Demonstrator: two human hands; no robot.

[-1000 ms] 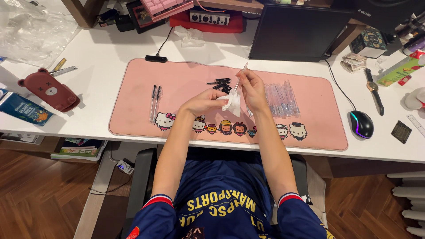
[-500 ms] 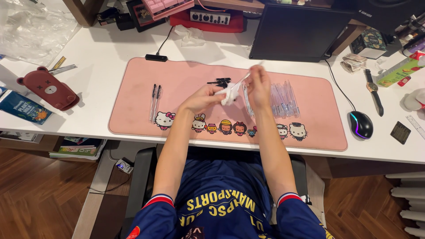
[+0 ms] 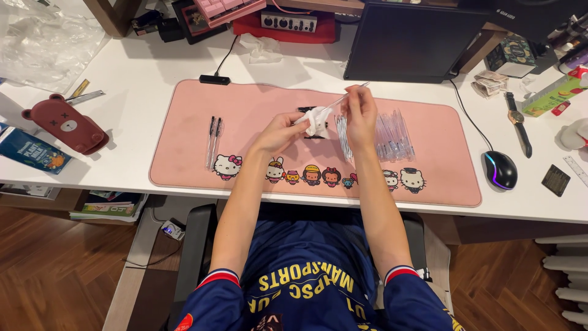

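My left hand (image 3: 280, 130) pinches a crumpled white tissue (image 3: 317, 119) above the pink desk mat (image 3: 245, 110). My right hand (image 3: 360, 110) holds a clear pen barrel (image 3: 346, 95) whose lower end sits in the tissue and whose tip points up and to the right. Small black pen parts (image 3: 306, 110) lie on the mat just behind the tissue. A row of several clear pen tubes (image 3: 392, 136) lies on the mat to the right of my right hand. Two assembled pens (image 3: 213, 140) lie side by side on the mat's left part.
A dark monitor (image 3: 416, 40) stands behind the mat. A lit mouse (image 3: 501, 170), a wristwatch (image 3: 516, 117) and a small black card (image 3: 556, 179) lie to the right. A brown bear-shaped case (image 3: 64, 125) and a blue booklet (image 3: 32, 152) lie at the left.
Both hands have risen slightly and spread apart. The clear barrel has been drawn out of the tissue toward the upper right, and the tissue has shifted left with my left hand.
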